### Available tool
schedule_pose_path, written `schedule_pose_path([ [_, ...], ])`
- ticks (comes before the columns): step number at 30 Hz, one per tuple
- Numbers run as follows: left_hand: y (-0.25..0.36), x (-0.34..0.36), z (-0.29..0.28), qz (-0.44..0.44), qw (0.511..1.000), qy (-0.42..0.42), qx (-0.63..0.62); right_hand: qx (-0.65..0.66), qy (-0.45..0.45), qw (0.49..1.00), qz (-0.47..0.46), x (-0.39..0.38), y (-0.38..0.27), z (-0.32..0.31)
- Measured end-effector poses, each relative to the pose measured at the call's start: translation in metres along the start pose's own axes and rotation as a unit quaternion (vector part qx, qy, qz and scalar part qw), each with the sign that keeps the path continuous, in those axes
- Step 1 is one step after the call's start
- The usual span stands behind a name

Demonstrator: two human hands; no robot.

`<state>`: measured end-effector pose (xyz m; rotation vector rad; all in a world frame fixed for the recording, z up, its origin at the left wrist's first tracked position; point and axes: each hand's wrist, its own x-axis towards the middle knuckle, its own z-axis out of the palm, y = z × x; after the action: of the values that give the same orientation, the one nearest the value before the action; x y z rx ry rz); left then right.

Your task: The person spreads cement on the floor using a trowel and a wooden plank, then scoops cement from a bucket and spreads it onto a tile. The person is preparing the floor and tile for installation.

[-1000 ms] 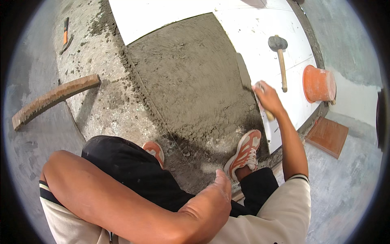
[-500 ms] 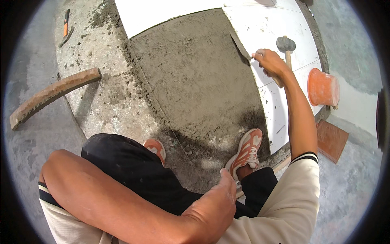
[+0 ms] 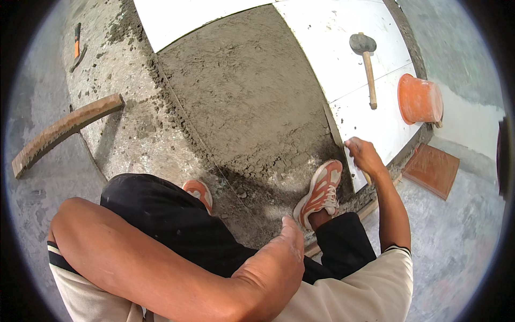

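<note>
My right hand (image 3: 365, 156) is closed round the wooden handle of a trowel (image 3: 333, 124). The thin blade is seen almost edge-on, along the border between the grey mortar bed (image 3: 241, 91) and the white tiles (image 3: 357, 121). My left hand (image 3: 283, 256) hangs over my lap, holding nothing that shows; a digit is stretched forward and the other fingers are mostly hidden. Upper right of the mortar, a rubber mallet (image 3: 368, 70) with a black head and wooden handle lies on the tiles.
An orange bucket (image 3: 419, 101) lies tipped at the tiles' right edge, near a reddish-brown square slab (image 3: 432, 170). At left are a wooden beam (image 3: 67, 129) and an orange-handled hammer (image 3: 78, 47). A string line (image 3: 185, 110) runs along the mortar's left side; my shoes (image 3: 322, 190) stand at its near edge.
My right hand has drawn the trowel toward me along the tile edge, uncovering the mallet's handle. The view has shifted slightly; my left hand keeps its pose.
</note>
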<state>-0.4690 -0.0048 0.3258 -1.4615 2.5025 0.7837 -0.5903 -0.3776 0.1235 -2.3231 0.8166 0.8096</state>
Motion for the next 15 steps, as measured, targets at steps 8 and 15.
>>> schedule_pose_path([
  [8,0.026,-0.007,-0.019,-0.063,0.996,-0.061,-0.003,0.071,0.039,0.997,0.011,-0.014,0.017,0.023],
  [15,0.026,0.029,0.018,0.092,0.992,-0.08,0.026,-0.063,0.075,0.97,-0.222,-0.033,-0.006,0.072],
])
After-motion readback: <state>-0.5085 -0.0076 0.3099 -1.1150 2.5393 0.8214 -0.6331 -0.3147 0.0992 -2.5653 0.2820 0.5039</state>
